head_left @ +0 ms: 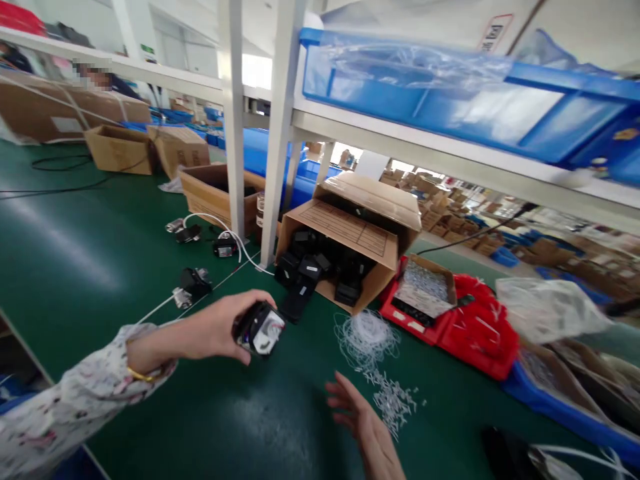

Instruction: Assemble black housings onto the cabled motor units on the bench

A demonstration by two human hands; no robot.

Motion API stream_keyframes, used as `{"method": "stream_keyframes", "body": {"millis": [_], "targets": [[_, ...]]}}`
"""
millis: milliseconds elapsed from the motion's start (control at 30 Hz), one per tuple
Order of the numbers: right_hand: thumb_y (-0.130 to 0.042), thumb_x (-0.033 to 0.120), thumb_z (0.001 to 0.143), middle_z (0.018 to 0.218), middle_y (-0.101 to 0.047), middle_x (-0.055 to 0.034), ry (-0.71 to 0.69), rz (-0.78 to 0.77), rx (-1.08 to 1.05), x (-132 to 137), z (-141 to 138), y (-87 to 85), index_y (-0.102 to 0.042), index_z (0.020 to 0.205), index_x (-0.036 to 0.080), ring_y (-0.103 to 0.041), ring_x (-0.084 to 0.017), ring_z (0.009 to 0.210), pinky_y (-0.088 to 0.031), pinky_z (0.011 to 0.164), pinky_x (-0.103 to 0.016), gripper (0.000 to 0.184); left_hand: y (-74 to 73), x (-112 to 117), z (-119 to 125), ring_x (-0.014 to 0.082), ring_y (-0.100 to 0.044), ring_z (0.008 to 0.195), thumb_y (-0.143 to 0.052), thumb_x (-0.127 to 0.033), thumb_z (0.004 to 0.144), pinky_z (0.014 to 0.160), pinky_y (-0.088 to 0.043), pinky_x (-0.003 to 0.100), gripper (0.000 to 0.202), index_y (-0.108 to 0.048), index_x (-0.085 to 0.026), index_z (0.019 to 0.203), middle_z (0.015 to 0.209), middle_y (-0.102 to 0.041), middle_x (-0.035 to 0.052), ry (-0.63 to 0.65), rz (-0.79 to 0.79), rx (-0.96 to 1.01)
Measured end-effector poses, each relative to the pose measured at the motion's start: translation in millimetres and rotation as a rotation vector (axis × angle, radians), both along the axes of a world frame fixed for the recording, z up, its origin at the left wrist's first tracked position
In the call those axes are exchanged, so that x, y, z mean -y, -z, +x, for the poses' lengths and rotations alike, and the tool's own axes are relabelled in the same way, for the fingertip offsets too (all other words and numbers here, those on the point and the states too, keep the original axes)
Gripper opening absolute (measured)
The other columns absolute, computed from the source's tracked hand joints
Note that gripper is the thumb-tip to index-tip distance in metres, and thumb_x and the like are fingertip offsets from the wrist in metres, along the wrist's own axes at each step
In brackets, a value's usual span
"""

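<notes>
My left hand (220, 327) is closed around a small black device with a white face (260, 328), held just above the green table (100, 267). My right hand (363, 427) hovers open and holds nothing, fingers spread, beside a scatter of small white parts (393, 400). A tangle of clear thin ties (367, 333) lies just beyond it. Behind the held device, a cardboard box (350, 233) lies tipped on its side, with several black devices (310, 270) spilling out of it.
Red trays (475, 333) with a small box of parts (427, 283) sit to the right, next to a plastic bag (545, 307). White shelf posts (277, 133) carry blue bins (450, 100) overhead. More devices with white cables (195, 283) and cardboard boxes (120, 150) lie left. A person sits far left.
</notes>
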State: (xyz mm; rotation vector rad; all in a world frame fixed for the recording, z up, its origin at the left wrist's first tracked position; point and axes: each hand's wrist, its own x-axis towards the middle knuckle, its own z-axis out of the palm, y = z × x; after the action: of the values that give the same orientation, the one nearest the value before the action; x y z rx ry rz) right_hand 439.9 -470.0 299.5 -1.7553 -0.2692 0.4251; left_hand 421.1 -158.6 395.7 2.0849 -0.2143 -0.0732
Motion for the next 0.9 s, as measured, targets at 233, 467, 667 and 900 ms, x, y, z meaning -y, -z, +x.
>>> {"method": "stream_keyframes", "body": {"millis": [233,467,667,900], "targets": [[-0.061,0.056,0.076,0.104,-0.061,-0.0067,0.069,0.651,-0.430,-38,-6,7.4,-0.060,0.106,0.024,-0.056,-0.025,0.099,-0.050,0.074,-0.035,0.044,47.3,88,18,0.0261,-0.051,0.114,-0.077,-0.038,0.063,0.100,-0.037,0.036,0.067,-0.051,-0.028,0.124,0.123,-0.056,0.0066,0.371,-0.007,0.155],[-0.051,0.060,0.081,0.107,-0.058,-0.0093,0.300,0.690,-0.438,-35,-13,32.9,-0.051,0.111,0.019,-0.058,-0.021,0.089,-0.051,0.064,-0.032,0.052,125.5,121,12,0.0294,-0.044,0.122,-0.080,-0.024,0.052,0.102,-0.035,0.042,0.096,-0.031,-0.024,0.135,0.135,-0.045,0.0122,0.071,-0.098,-0.001],[-0.051,0.039,0.085,0.073,-0.062,-0.0035,-0.061,-0.264,0.108,-11,61,4.5,-0.063,0.091,0.016,-0.056,-0.015,0.057,-0.043,0.052,-0.025,0.028,132.9,125,23,0.0249,-0.057,0.105,-0.069,-0.015,0.058,0.089,-0.046,0.035,0.070,-0.037,-0.023,0.120,0.116,-0.057,0.0079,-0.119,-0.207,-0.027],[-0.061,0.023,0.075,0.074,-0.067,-0.0059,0.107,-0.799,0.345,-58,171,9.5,-0.067,0.073,0.016,-0.062,-0.019,0.073,-0.043,0.063,-0.025,0.009,136.1,113,26,0.0254,-0.054,0.109,-0.071,-0.011,0.055,0.095,-0.043,0.036,0.074,-0.038,-0.022,0.121,0.119,-0.055,0.0085,-0.077,-0.179,-0.065]]}}
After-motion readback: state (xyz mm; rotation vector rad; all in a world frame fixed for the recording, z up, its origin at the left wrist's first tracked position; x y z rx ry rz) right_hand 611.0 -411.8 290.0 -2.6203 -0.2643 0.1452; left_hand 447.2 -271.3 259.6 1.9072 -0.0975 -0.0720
